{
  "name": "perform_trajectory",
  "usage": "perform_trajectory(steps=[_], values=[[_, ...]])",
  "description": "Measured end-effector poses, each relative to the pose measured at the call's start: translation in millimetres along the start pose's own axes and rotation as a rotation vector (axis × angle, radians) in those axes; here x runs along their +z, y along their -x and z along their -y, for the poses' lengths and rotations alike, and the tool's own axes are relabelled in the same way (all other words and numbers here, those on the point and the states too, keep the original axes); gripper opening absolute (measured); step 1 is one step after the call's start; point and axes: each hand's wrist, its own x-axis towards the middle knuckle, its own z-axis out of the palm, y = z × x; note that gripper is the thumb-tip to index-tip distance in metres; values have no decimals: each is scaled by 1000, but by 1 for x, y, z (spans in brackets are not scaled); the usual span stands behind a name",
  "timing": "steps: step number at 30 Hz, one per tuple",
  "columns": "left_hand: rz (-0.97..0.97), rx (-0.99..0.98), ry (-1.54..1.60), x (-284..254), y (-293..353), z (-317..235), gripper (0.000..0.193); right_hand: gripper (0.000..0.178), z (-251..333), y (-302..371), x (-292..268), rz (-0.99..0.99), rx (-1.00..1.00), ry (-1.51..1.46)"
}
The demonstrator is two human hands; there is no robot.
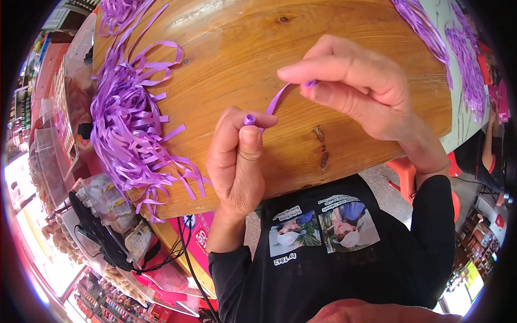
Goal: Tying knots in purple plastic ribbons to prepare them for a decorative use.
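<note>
Between the thumb and forefinger of my left hand (237,156) is a small rolled coil of purple ribbon (250,119). From it a short strip of the same ribbon (278,100) rises to my right hand (355,81). That hand pinches the strip's other part, where a bit of purple shows at the thumb tip; the rest is hidden by the fingers. Both hands are above the wooden table, the right one higher and farther from me. Left of my left hand lies a big tangled heap of cut purple ribbons (129,107).
The wooden table (226,64) has knots and a rounded edge. More purple ribbon bundles hang at the far right (425,32) and on a white marbled surface (449,137). Plastic bags (107,199), a black bag and cables crowd the left. An orange stool (404,172) stands at right.
</note>
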Motion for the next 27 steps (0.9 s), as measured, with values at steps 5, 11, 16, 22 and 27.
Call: perform_trajectory(steps=[5,11,16,22,27], values=[[60,154,-194,9,-3,0,20,32,2,3,6,20,7,49],[33,114,-172,15,-3,1,17,30,0,11,13,-125,142,-235],[36,161,-187,15,-6,9,17,25,-6,9,9,-31,61,-105],[7,275,-92,20,-2,14,19,21,-2,9,12,10,-78,9],[10,176,-84,19,2,10,21,23,-2,9,14,7,-126,16]])
